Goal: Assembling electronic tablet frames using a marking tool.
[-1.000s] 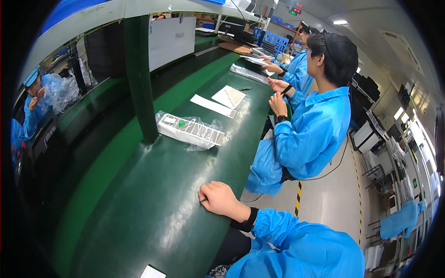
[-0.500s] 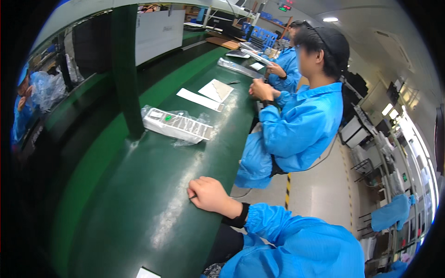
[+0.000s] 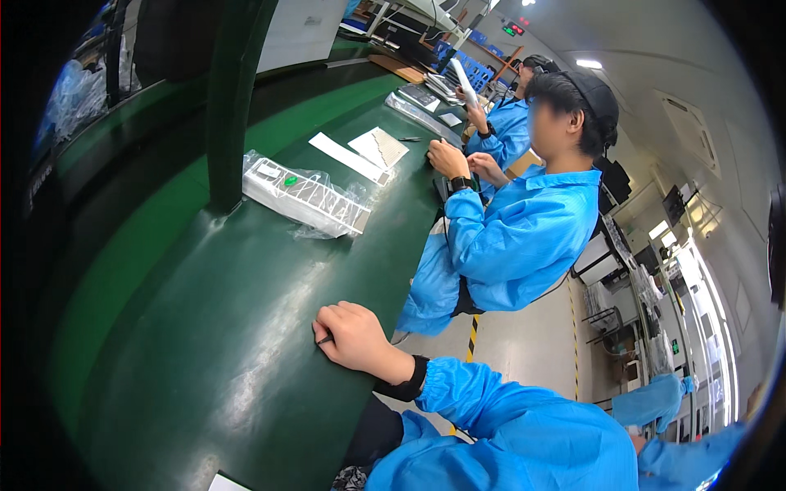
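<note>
My right hand (image 3: 354, 337) rests closed on the green bench top (image 3: 270, 286), near its edge. From between its fingers pokes the short end of a thin dark stick-like thing (image 3: 325, 339); the rest is hidden in the fist. A black band circles the wrist below a blue sleeve. Beyond the hand lies a long pale slatted part (image 3: 307, 196) in clear plastic wrap, with a green spot on it. My left hand is not in view. At the bottom edge, a white flat piece (image 3: 225, 483) shows only its corner.
Farther along the bench are a white strip (image 3: 348, 157), a pale sheet (image 3: 379, 149) and a wrapped strip (image 3: 422, 114). A dark green post (image 3: 233, 106) rises from the bench. A seated co-worker in blue (image 3: 524, 237) has both hands near the bench edge; another person sits beyond.
The view has shifted a little. My right hand stays closed on the bench. The farther person's white flat thing is now held up more steeply. A blue sleeve has appeared at the lower right.
</note>
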{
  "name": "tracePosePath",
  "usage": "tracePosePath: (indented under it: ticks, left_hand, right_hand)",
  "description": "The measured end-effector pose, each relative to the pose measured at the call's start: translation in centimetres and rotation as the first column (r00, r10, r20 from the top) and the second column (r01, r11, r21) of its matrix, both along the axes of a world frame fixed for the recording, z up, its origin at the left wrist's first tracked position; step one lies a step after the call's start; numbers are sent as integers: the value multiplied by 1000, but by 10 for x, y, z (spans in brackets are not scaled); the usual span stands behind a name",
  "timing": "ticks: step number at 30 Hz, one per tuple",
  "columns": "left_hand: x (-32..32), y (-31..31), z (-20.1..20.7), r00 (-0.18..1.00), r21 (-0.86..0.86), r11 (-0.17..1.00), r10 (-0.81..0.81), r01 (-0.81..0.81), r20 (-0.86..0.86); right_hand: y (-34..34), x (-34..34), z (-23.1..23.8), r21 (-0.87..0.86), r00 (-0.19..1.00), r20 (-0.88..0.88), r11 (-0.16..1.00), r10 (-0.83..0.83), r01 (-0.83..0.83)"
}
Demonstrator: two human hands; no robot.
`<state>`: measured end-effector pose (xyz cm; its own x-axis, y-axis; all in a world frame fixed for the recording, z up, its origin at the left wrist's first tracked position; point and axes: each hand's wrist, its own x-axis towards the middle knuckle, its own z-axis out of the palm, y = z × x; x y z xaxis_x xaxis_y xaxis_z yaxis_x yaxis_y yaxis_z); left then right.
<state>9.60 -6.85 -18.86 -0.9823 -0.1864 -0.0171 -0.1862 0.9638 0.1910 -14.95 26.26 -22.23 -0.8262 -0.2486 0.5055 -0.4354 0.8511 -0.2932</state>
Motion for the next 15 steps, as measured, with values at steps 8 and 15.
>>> tracePosePath:
  ticks: [8,15]
  left_hand:
    - [1,1,-2,1000,-9,1000,6,-6,19]
    - [0,1,-4,1000,-5,1000,6,-6,17]
  right_hand:
    - [3,-1,-2,-10,1000,-18,1000,3,-3]
    - [2,-1,-3,-16,1000,-30,1000,-3,3]
